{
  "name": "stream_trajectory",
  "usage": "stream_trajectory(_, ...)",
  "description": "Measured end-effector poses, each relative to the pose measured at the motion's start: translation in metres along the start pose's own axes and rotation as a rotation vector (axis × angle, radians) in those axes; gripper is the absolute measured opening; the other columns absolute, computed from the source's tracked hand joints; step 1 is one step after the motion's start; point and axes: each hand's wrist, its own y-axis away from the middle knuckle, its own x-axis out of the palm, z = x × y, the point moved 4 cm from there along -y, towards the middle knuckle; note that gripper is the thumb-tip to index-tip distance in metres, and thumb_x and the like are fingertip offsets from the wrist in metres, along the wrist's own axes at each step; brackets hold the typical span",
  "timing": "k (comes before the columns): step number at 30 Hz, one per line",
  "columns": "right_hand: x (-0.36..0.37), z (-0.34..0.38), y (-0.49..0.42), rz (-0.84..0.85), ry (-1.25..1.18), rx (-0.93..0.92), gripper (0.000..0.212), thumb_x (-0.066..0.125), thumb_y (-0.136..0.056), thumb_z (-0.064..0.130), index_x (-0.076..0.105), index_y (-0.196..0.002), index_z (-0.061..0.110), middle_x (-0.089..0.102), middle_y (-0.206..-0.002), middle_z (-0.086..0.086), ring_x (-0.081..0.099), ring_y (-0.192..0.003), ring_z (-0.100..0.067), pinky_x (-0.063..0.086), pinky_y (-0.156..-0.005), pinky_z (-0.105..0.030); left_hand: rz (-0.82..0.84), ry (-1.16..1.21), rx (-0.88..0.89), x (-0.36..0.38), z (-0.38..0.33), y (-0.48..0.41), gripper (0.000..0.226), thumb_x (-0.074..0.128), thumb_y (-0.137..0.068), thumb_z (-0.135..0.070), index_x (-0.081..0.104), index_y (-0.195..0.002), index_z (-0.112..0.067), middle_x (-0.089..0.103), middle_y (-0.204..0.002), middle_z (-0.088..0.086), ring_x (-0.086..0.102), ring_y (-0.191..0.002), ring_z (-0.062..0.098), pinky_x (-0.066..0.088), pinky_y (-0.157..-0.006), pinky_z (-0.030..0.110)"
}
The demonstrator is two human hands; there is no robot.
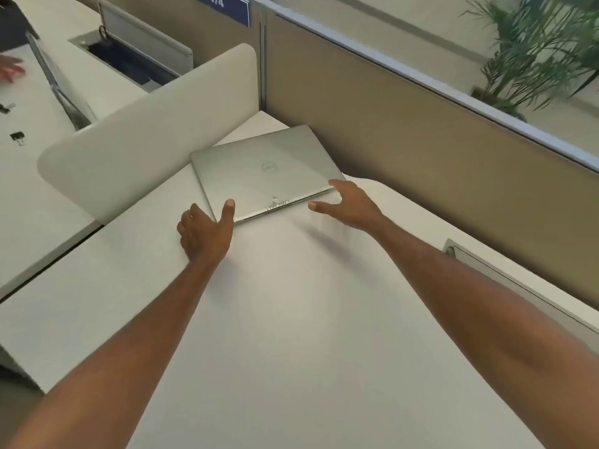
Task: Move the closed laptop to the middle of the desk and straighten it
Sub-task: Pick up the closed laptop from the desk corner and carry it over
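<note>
A closed silver laptop (264,171) lies skewed in the far corner of the white desk (291,319), close to the partition walls. My left hand (204,231) is at its near left corner, thumb resting on the lid's edge, fingers curled beside it on the desk. My right hand (348,204) hovers spread at the near right corner, fingertips touching or just over the laptop's edge. Whether either hand really grips the laptop is unclear.
A white rounded divider (146,131) stands left of the laptop, a tan partition (421,150) behind it. A cable slot (486,264) runs along the desk's right edge. The neighbouring desk at left holds binder clips (17,137) and another person's hand (11,71). A plant (534,53) stands beyond.
</note>
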Motion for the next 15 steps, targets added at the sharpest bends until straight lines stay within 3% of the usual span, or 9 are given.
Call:
stream_trajectory(3, -0.004, 0.004, -0.028, -0.042, -0.116, -0.039, 0.076, 0.077, -0.074, 0.079, 0.067, -0.132, 0.030, 0.069, -0.137, 0.005, 0.064, -0.129, -0.021, 0.055, -0.107, -0.049, -0.043, -0.027, -0.016, 0.007, -0.001, -0.017, 0.089, 0.052, -0.098, -0.074, 0.053, -0.147, 0.000, 0.052, -0.153, 0.024, 0.041, -0.148, 0.043, 0.042, -0.116, 0.056)
stream_trajectory(5, -0.007, 0.004, -0.046, -0.048, -0.129, -0.042, 0.070, 0.078, -0.074, 0.076, 0.069, -0.123, 0.028, 0.073, -0.126, 0.006, 0.068, -0.120, -0.021, 0.058, -0.101, -0.049, -0.060, -0.053, -0.022, 0.010, -0.001, -0.028, 0.087, 0.052, -0.098, -0.074, 0.056, -0.142, 0.001, 0.051, -0.149, 0.024, 0.042, -0.145, 0.044, 0.043, -0.114, 0.056)
stream_trajectory(10, -0.010, 0.005, -0.085, -0.051, -0.192, 0.030, 0.079, 0.082, -0.071, 0.073, 0.066, -0.133, 0.027, 0.071, -0.133, 0.006, 0.066, -0.126, -0.020, 0.057, -0.105, -0.046, -0.060, -0.071, -0.026, 0.018, -0.003, -0.054, 0.087, 0.049, -0.098, -0.075, 0.059, -0.140, 0.000, 0.049, -0.149, 0.021, 0.041, -0.144, 0.041, 0.041, -0.116, 0.053)
stream_trajectory(15, 0.000, -0.003, -0.124, -0.074, -0.230, 0.102, 0.076, 0.084, -0.079, 0.059, 0.063, -0.137, 0.014, 0.067, -0.139, -0.002, 0.063, -0.131, -0.024, 0.055, -0.107, -0.045, -0.042, -0.178, -0.034, 0.024, -0.010, -0.068, 0.083, 0.045, -0.100, -0.073, 0.061, -0.145, -0.006, 0.049, -0.149, 0.019, 0.039, -0.146, 0.041, 0.038, -0.119, 0.052)
